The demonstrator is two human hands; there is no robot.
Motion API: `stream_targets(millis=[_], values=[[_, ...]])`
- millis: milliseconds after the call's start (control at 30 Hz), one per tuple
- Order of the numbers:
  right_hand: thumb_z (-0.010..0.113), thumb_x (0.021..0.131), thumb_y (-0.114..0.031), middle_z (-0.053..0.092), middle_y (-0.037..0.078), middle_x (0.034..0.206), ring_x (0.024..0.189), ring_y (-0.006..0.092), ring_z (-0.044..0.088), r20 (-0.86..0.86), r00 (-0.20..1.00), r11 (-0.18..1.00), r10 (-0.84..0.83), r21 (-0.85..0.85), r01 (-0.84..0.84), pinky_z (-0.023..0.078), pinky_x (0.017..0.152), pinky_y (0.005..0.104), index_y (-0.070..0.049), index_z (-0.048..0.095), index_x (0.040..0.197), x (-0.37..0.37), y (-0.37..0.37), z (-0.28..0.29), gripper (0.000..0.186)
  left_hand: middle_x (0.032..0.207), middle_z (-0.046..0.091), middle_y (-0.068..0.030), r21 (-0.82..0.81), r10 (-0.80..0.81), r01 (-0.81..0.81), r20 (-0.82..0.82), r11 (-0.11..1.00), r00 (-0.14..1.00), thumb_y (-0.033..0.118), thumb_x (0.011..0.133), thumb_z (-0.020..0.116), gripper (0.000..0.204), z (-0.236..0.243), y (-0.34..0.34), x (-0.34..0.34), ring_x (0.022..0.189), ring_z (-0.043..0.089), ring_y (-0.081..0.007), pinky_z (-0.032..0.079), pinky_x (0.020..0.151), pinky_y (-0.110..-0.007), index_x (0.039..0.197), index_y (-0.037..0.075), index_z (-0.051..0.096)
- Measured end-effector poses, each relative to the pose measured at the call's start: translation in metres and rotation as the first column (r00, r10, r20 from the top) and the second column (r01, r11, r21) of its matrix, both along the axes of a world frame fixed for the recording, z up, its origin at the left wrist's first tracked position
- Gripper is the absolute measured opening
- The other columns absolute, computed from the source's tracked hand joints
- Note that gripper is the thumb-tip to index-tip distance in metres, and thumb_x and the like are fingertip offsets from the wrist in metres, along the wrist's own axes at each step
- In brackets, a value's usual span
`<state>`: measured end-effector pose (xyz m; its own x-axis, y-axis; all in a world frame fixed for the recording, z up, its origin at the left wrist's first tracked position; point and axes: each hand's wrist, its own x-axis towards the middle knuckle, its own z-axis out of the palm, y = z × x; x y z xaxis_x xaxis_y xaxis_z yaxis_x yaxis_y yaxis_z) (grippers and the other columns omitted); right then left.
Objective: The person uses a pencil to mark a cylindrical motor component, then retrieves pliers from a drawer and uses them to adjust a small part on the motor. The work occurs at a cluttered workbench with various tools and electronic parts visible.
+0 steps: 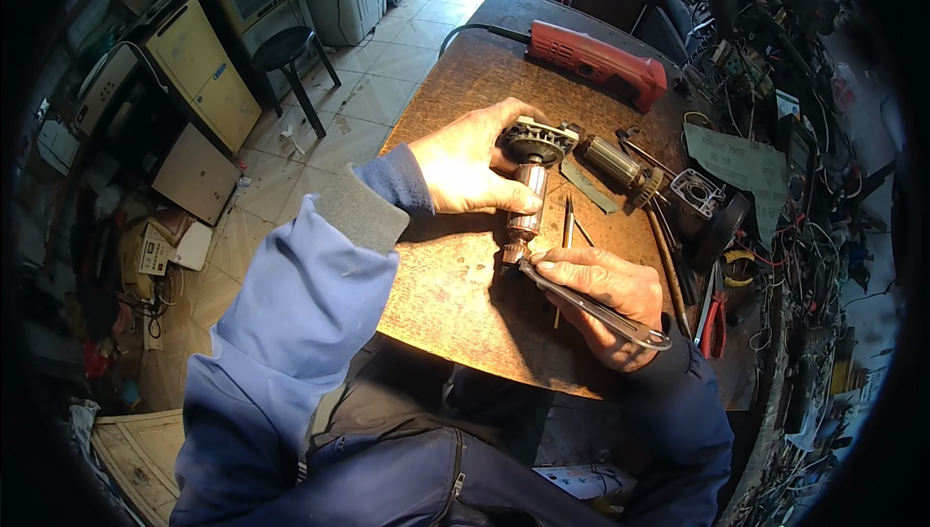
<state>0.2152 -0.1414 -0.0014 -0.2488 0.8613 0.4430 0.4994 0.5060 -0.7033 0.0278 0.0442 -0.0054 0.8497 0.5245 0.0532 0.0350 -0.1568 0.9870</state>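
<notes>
My left hand [465, 167] is closed around a motor armature [530, 180], its thumb across the laminated core. The armature stands roughly upright over the wooden table, a black fan [539, 143] at its top and the copper commutator [514, 253] at its lower end. In my right hand [612, 287] is a slim flat metal-handled tool [603, 312] with a hole at its rear end. The tool's front end is at the commutator; whether it touches cannot be made out. Just beyond my right hand, a thin pointed tool [568, 222] lies on the table.
A red power tool housing [599, 57] with a cord lies at the table's [450, 91] far side. Right of the held armature are a second armature [613, 161], a metal gear housing [696, 194], green abrasive sheet [744, 173] and red-handled pliers [714, 325]. Tangled wires crowd the right edge.
</notes>
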Motion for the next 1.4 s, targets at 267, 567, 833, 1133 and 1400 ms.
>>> stream_targets(millis=[267,567,833,1133,1400], values=[[0.072,0.086,0.003,0.074,0.021,0.106,0.092,0.0302,0.076,0.011,1.0,1.0,0.029,0.011,-0.029,0.06,0.078,0.0323,0.001,0.074,0.112,0.0,0.0,0.003,0.027,0.131,0.054,-0.0124,-0.026,-0.003,0.003,0.002,1.0,1.0,0.005,0.076,0.086,0.085,0.001,-0.001,-0.001,0.122,0.056,-0.0253,0.047,0.108,-0.042,0.146,0.002,0.038],[0.072,0.088,0.002,0.074,0.019,0.104,0.09,0.0278,0.075,-0.039,0.997,0.997,0.07,0.018,-0.069,0.06,0.076,0.0318,0.001,0.074,0.112,0.0,-0.002,0.004,0.024,0.133,0.053,-0.0133,-0.025,-0.013,0.013,0.001,1.0,1.0,0.002,0.076,0.083,0.085,0.001,-0.001,-0.001,0.123,0.056,-0.0266,0.047,0.108,-0.042,0.147,0.001,0.036],[0.072,0.092,-0.001,0.074,0.019,0.107,0.096,0.025,0.073,-0.199,0.98,0.996,-0.027,-0.093,0.009,0.056,0.083,0.0315,0.003,0.072,0.115,0.01,0.001,-0.003,0.024,0.136,0.051,-0.0161,-0.078,-0.036,0.035,-0.012,0.996,0.999,0.001,0.077,0.082,0.086,0.007,-0.002,-0.002,0.127,0.055,-0.0296,0.048,0.107,-0.043,0.149,0.0,0.033],[0.07,0.094,-0.005,0.073,0.02,0.109,0.099,0.0263,0.072,-0.168,0.986,0.993,-0.008,-0.115,-0.011,0.056,0.086,0.0327,0.003,0.072,0.117,0.004,0.001,0.002,0.024,0.133,0.052,-0.0165,-0.081,-0.054,0.053,-0.009,0.995,0.998,-0.002,0.079,0.079,0.085,0.006,-0.001,-0.003,0.12,0.06,-0.0279,0.053,0.1,-0.04,0.149,0.0,0.031],[0.071,0.094,-0.004,0.073,0.02,0.11,0.099,0.0271,0.072,-0.16,0.987,0.995,0.005,-0.098,-0.021,0.056,0.086,0.0329,0.004,0.072,0.116,0.004,0.003,-0.001,0.024,0.13,0.053,-0.016,-0.077,-0.055,0.053,-0.019,0.996,0.998,-0.001,0.079,0.081,0.086,0.008,-0.001,-0.002,0.118,0.061,-0.0265,0.053,0.099,-0.04,0.149,0.0,0.031]])
